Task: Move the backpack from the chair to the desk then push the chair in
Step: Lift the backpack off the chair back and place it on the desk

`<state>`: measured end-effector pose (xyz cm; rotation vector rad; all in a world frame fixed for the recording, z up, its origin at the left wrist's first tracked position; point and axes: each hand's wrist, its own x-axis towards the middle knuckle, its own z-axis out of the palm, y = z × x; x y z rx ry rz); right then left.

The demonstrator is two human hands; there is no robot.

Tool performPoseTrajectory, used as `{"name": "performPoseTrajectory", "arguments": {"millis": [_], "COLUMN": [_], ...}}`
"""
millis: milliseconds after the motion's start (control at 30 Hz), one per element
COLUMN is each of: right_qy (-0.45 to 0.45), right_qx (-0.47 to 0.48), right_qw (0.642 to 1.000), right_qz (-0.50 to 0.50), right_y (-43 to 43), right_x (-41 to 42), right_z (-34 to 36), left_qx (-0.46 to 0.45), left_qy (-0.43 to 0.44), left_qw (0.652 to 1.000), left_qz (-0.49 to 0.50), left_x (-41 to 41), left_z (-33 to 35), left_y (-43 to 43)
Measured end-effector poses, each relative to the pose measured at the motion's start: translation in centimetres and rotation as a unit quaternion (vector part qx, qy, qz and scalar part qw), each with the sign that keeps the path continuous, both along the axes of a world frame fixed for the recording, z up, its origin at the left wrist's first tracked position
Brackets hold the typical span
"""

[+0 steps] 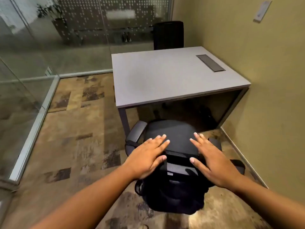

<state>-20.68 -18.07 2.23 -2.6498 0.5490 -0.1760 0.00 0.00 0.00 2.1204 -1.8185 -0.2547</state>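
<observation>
Left hand (147, 157): palm down, fingers spread and straight, flat over the left shoulder of the black fabric backpack (175, 192), gripping nothing; forearm reaching in from 7 o'clock. Right hand (212, 162): likewise palm down, fingers splayed and open, over the right shoulder of the same pack, closed on nothing; forearm entering from 5 o'clock. Whether either palm presses the fabric or only hovers just above it, I cannot tell. Backpack: sits on the black padded swivel office chair (171, 134), at the near end of the seat, top handle between the two hands, lower bulk hanging toward 6 o'clock. Chair: grey-padded armrest (137, 131) at 9 o'clock of the seat, a dark one at 3 o'clock partly hidden by the right hand; front of seat facing the desk at 12 o'clock, pulled back clear of its edge. Desk: grey rectangular flat-topped table (165, 75) on square grey metal legs, near edge running across just beyond the seat, open knee space beneath it. Dark grey rectangular cable hatch (210, 62) set in the top at 2 o'clock. Second black high-backed chair (168, 35) behind the far edge at 12 o'clock. Olive-yellow wall (272, 80) close along the right, touching the desk's side. Glass partition (33, 63) at 9 to 11 o'clock, with broad brown patterned carpet (74, 121) lying open between it and the chair.
</observation>
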Motion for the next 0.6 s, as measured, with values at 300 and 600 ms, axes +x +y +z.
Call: {"name": "performPoseTrajectory", "arguments": {"millis": [300, 600], "right_qy": [0.11, 0.075], "right_qx": [-0.068, -0.059], "right_qw": [0.991, 0.995], "right_qz": [0.046, 0.003], "right_y": [0.8, 1.3], "right_x": [-1.0, -1.4], "right_z": [-2.3, -2.3], "left_qx": [0.03, 0.022], "left_qy": [-0.038, -0.03], "left_qw": [0.998, 0.997], "left_qz": [-0.033, -0.064], "left_x": [0.0, 0.2], "left_z": [-1.1, -1.2], "left_y": [0.2, 0.3]}}
